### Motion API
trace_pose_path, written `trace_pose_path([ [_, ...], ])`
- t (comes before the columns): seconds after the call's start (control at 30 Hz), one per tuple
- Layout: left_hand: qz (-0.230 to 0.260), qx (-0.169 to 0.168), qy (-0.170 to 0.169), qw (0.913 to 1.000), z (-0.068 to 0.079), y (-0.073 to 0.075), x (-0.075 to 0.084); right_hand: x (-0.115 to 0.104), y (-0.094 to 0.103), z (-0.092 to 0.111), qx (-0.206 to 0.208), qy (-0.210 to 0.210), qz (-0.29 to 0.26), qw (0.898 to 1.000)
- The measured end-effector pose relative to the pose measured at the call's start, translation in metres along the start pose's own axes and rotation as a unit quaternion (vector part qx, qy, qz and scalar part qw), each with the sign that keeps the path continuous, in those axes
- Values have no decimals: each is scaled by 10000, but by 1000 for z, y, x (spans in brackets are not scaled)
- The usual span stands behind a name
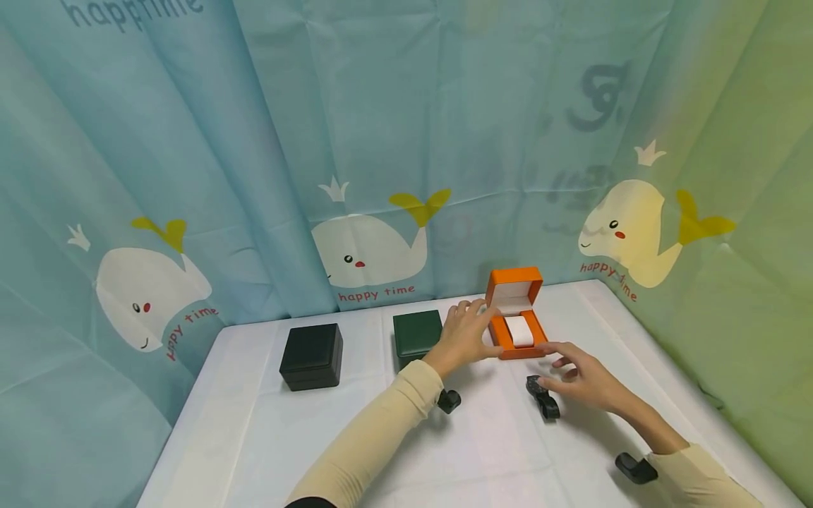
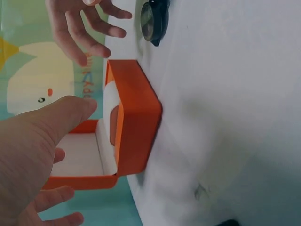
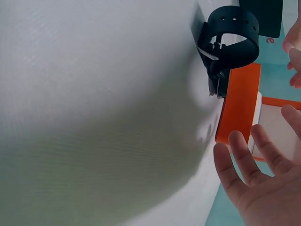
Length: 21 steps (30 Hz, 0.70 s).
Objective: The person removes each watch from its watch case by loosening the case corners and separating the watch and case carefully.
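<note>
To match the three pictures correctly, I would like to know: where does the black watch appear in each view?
Head: the black watch is right of centre, below the middle, just under the orange box.
Left wrist: at the top edge, near the centre, partly cut off.
Right wrist: upper right, its looped strap showing.
Shared landmark: the open orange box, visible in all three.

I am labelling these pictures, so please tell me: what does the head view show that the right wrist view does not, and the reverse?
Only the head view shows the whale prints and beige sleeves.
Only the right wrist view shows the metal buckle and strap holes.
Both show the open orange box, black watch, left hand and right hand.
</note>
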<state>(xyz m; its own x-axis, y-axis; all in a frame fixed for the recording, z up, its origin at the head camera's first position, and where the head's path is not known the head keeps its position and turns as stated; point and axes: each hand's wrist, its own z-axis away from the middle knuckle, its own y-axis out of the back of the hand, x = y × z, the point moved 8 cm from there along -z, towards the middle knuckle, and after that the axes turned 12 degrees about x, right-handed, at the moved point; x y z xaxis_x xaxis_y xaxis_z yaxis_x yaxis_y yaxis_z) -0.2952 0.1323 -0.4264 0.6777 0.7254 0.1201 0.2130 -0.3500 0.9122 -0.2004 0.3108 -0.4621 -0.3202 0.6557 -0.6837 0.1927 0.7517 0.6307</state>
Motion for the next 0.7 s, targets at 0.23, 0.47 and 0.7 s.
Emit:
trace_pose_path([
  [0.23,77,-93,73,9999,4,4,-10,0,-1,-4,-93,4,103,9999],
  [0.47,94,-129,80,9998,7,11,-18,-9,-1,-11,-170,143,100,9997],
  [0.7,4,-34,54,10000,13,19,-27,-16,-4,-19,-209,389,142,9989],
])
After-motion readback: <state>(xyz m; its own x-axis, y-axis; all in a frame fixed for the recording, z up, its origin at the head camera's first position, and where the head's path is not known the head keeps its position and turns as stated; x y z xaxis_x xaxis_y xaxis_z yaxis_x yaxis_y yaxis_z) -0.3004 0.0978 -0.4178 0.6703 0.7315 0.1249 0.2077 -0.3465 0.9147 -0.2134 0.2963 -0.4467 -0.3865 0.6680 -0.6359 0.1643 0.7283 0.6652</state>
